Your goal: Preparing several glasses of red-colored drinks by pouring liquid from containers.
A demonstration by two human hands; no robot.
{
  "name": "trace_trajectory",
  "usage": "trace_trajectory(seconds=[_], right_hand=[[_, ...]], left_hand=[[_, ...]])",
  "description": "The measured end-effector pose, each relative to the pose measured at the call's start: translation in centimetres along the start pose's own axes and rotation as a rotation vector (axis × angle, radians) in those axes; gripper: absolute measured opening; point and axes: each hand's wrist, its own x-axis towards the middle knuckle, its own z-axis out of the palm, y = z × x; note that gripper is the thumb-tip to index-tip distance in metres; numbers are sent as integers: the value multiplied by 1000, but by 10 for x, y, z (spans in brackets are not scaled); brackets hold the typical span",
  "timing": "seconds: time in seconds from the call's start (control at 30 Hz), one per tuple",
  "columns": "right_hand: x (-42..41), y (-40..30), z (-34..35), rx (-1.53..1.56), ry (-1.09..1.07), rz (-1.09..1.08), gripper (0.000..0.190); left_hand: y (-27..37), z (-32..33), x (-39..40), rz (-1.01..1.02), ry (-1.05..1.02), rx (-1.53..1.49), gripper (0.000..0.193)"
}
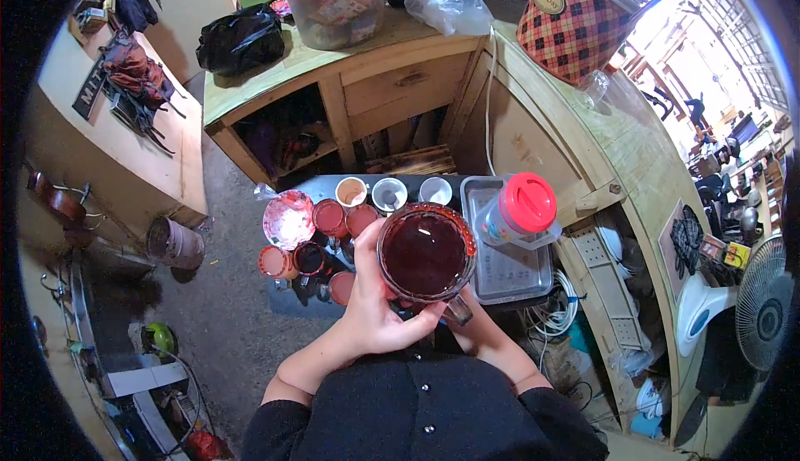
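Note:
A large clear glass mug [427, 253] of dark red liquid is held up in front of my chest. My left hand [375, 301] grips its left side, with the thumb stretched across the near side. My right hand [467, 318] is behind and below the mug near its handle [459, 311]; most of it is hidden, so its grip does not show. Beyond, on a low dark table [287, 298], stand several glasses of red or pink contents, including a pink-filled glass [329, 217] and a very dark glass [309, 258]. A bowl [288, 218] with red and white contents sits at the left.
Three cups, including a white cup [435, 191], line the table's far edge. Right of the mug, a grey tray [494, 279] holds a plastic jug with a red lid [531, 201]. Wooden counters [400, 79] wrap around ahead and right. A white fan [759, 311] is far right.

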Motion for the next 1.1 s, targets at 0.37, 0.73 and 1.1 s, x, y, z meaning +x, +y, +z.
trace_trajectory(seconds=[0.37,0.73,1.1], right_hand=[[-6,-23,-17,89,-145,153,90],[-10,-77,-31,-299,31,-30,56],[-29,-185,63,-1347,138,-785,29]], left_hand=[[7,8,29,-95,-108,-1,106],[-4,44,34,-87,58,-26,99],[0,61,39,14,169,38,96]])
